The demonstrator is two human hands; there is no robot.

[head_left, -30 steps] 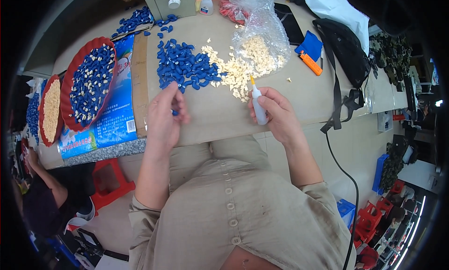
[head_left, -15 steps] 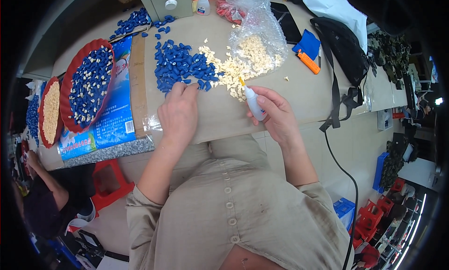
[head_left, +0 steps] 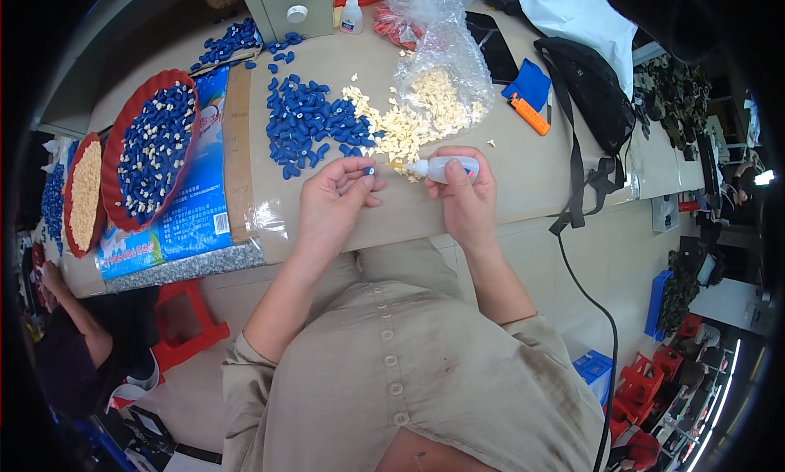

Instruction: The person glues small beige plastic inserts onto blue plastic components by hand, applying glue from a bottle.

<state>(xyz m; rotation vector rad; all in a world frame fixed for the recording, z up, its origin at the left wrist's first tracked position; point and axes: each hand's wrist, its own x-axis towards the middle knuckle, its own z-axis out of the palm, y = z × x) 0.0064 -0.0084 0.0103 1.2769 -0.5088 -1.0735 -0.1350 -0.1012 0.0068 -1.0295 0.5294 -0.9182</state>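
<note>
Between the thumb and fingers of my left hand (head_left: 337,196) is a small blue piece (head_left: 369,171) with a pale end facing right. My right hand (head_left: 469,201) grips a white glue bottle (head_left: 451,169), tipped on its side. Its yellow nozzle (head_left: 396,165) points left at the blue piece, a short gap away. Just beyond my left hand lies a heap of curved blue pieces (head_left: 304,122). Beside that heap, small cream-coloured pieces (head_left: 401,129) spread out from a clear bubble-wrap bag (head_left: 470,84).
To the left, a red scalloped tray (head_left: 193,116) holds blue pieces with cream bits; a smaller red tray (head_left: 69,219) holds cream pieces. A second glue bottle (head_left: 352,16) stands by a grey box (head_left: 286,6). Rightward lie an orange cutter (head_left: 530,116) and a black bag (head_left: 589,96).
My left hand has come away from the heap with a blue piece, turning its fingers upward. The glue bottle has tilted from nearly upright to sideways, its nozzle now toward that piece.
</note>
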